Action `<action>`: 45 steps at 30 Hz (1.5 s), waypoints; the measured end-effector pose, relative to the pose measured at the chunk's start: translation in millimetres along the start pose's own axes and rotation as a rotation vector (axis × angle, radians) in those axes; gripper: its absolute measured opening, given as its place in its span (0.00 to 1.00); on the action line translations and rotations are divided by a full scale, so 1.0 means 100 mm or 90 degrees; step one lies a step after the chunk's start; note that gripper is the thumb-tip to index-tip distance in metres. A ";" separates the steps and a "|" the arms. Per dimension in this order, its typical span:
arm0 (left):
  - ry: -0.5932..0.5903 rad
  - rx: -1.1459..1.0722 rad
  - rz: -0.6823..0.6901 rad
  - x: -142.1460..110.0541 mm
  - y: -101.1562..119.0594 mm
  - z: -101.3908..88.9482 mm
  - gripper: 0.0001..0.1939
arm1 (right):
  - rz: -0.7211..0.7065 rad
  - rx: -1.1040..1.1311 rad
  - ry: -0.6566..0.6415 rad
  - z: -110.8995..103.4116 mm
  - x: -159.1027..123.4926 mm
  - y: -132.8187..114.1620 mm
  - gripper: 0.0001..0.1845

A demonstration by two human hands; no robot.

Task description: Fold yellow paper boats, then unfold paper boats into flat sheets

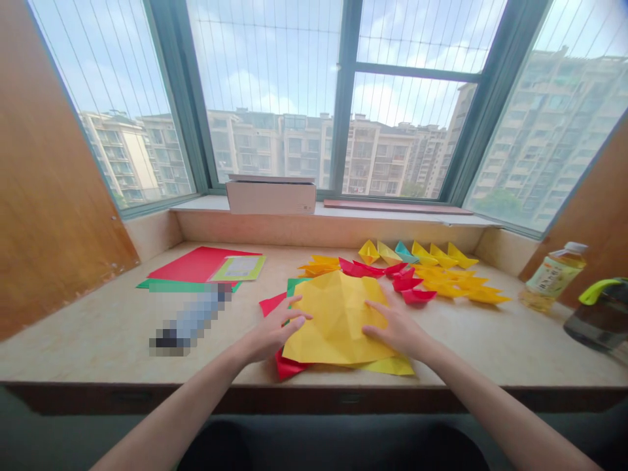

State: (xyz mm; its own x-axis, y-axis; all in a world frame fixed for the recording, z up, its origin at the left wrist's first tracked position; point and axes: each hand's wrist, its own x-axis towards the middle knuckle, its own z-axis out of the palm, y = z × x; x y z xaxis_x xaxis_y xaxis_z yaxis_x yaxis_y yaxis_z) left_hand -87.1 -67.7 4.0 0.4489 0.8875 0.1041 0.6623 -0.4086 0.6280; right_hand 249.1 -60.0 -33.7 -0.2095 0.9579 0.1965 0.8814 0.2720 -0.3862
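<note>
The left hand [271,331] and right hand [398,325] lie flat, fingers spread wide, on a creased yellow paper sheet [333,320] over red paper [287,364].

A wide bay window [338,98] fills the far side of the room, its dark teal frames [349,118] divided into tall panes, with thin security wires [118,78] running down the glass. Daylight pours in from a pale blue, cloud-streaked sky [275,52] above rows of beige apartment blocks [554,131]. Warm wooden panels [59,176] close in both sides. Below the glass runs a pale sill [196,204] — a white cardboard box [271,197] and a reddish-brown board [397,207] lie on it — above a mottled stone counter [83,340] with a dark wooden edge [314,399].
</note>
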 end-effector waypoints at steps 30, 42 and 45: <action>-0.027 0.252 -0.034 -0.09 -0.36 -0.14 0.30 | -0.033 0.312 0.035 -0.14 0.40 -0.28 0.34; 0.014 0.323 0.122 0.05 -0.14 0.09 0.28 | 0.047 0.269 0.062 -0.19 -0.35 0.08 0.41; -0.030 0.314 0.119 0.15 -0.12 0.14 0.27 | 0.099 0.274 0.019 -0.13 -0.42 0.17 0.41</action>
State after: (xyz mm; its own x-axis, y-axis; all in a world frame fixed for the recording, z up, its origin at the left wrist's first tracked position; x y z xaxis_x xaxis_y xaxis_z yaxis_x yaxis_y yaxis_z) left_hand -79.8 -52.0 -13.0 0.6052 0.7841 0.1374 0.7669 -0.6206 0.1637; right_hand 278.9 -97.2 -36.6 -0.0713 0.9889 0.1306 0.6445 0.1456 -0.7506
